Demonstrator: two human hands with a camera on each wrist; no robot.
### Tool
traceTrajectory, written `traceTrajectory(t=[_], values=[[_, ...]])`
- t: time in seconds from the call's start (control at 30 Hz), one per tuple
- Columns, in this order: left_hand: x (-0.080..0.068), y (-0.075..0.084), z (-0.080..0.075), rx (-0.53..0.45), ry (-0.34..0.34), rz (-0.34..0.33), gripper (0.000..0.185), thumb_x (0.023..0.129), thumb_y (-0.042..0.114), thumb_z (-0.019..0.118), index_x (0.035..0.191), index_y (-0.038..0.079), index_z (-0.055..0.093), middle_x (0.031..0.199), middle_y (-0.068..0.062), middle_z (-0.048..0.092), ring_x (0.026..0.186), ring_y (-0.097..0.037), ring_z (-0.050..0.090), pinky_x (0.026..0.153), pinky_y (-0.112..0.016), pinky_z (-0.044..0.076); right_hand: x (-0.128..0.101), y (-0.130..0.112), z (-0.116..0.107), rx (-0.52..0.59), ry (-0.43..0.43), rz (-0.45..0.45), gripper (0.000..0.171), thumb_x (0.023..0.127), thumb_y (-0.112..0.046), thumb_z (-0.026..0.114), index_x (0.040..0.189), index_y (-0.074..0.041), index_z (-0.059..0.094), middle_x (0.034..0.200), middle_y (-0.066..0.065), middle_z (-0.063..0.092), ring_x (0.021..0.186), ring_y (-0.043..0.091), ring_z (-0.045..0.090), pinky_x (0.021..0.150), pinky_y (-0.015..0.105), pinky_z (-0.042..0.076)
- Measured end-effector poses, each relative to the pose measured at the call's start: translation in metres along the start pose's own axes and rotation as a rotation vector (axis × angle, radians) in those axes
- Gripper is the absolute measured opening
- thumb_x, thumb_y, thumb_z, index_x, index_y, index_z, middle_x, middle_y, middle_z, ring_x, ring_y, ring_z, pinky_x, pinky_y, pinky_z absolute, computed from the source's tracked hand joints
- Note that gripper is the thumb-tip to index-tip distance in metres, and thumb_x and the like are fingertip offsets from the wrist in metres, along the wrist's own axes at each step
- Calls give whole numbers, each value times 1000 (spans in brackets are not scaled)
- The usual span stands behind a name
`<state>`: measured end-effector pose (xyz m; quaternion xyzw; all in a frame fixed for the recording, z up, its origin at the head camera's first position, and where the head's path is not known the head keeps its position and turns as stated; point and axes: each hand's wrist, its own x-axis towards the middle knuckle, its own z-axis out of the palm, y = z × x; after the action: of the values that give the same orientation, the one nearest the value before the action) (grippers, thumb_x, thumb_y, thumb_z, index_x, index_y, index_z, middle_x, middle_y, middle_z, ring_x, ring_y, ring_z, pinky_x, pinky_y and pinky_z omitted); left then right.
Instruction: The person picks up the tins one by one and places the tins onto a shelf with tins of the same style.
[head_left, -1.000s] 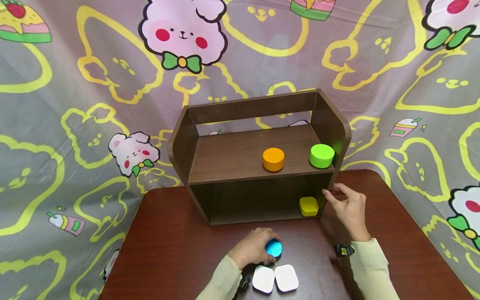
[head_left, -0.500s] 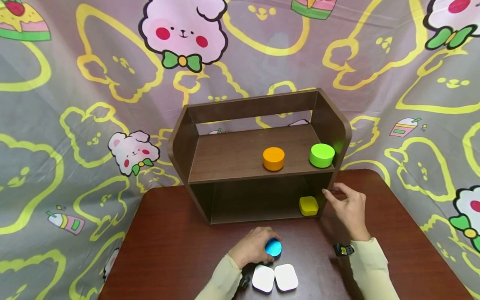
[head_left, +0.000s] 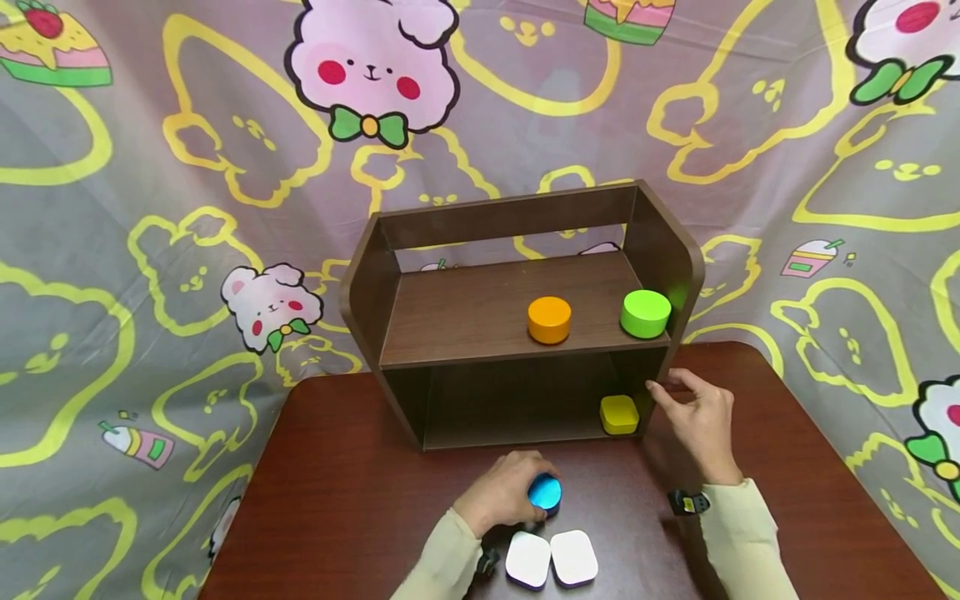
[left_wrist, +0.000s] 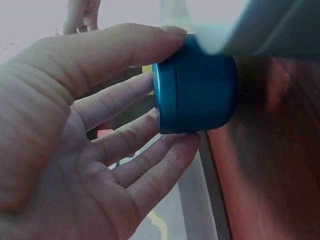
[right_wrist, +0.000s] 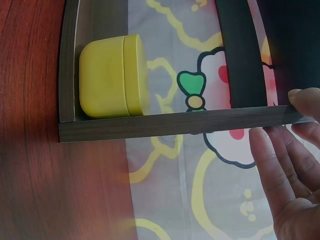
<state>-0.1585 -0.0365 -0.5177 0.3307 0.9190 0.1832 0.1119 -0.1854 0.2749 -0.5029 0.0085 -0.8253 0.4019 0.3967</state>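
The person's left hand (head_left: 501, 498) is curled over a small blue tin (head_left: 545, 492) that sits on the near middle of the dark red table (head_left: 337, 492). In the left wrist view the thumb lies along one side of the tin and the fingers (left_wrist: 127, 132) press its other side and rim, so it is pinched between them, a grip that looks meant to keep the smooth round thing from slipping. It appears to rest on the tabletop, though I cannot be sure it is fully down.

The right hand (head_left: 697, 417) reaches to the right end of the brown shelf unit (head_left: 517, 312), fingers fairly straight and a little spread, the tips touching the side panel's front edge. It holds nothing; it seems to be steadying the unit.

Just inside that corner, on the bottom level, sits a squarish yellow tin (head_left: 618, 413), tucked against the right wall. On the upper board stand an orange tin (head_left: 549, 320) near the middle and a green tin (head_left: 645, 313) at the right end, both close to the front edge. Two white square tins (head_left: 551, 557) lie side by side, touching, at the near edge of the table just beside the left wrist. A cartoon-printed cloth (head_left: 150, 208) hangs behind everything.
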Motion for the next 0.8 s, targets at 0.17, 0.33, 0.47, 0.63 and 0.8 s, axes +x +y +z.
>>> traceTrajectory(t=[0.17, 0.33, 0.47, 0.63, 0.8], values=[[-3, -1, -9, -25, 9, -13, 54, 76, 25, 92, 127, 25, 73, 124, 6, 70, 112, -17, 63, 96, -34, 53, 0, 0, 0, 4, 7, -12, 18, 75, -5, 89, 89, -1, 79, 77, 18, 78, 73, -30, 51, 62, 2, 41], [-6, -1, -21, -49, 22, 6, 54, 78, 26, 91, 129, 24, 72, 126, 6, 71, 112, -14, 64, 97, -32, 55, 0, 1, 0, 3, 20, -32, 18, 73, -3, 90, 88, -1, 79, 75, 18, 77, 72, -27, 53, 63, 2, 42], [-10, 0, -30, -74, 28, 16, 55, 79, 26, 91, 130, 22, 72, 128, 3, 71, 112, -16, 65, 98, -35, 57, 0, 0, 1, 14, 17, -29, 18, 73, -3, 90, 87, -1, 79, 75, 18, 77, 73, -28, 53, 64, 1, 42], [-14, 0, -38, -91, 52, 32, 54, 79, 27, 90, 130, 22, 72, 127, 4, 71, 112, -17, 65, 99, -36, 56, -1, 0, 1, 21, 14, -19, 19, 73, -2, 90, 88, 0, 79, 75, 19, 77, 73, -29, 52, 64, 0, 42], [-17, -4, -43, -93, 81, 51, 53, 80, 26, 90, 129, 21, 72, 124, 5, 73, 109, -14, 66, 97, -33, 56, -1, 1, 0, 9, 24, -43, 19, 73, -2, 90, 89, 0, 79, 75, 19, 77, 73, -28, 52, 63, 2, 42]])
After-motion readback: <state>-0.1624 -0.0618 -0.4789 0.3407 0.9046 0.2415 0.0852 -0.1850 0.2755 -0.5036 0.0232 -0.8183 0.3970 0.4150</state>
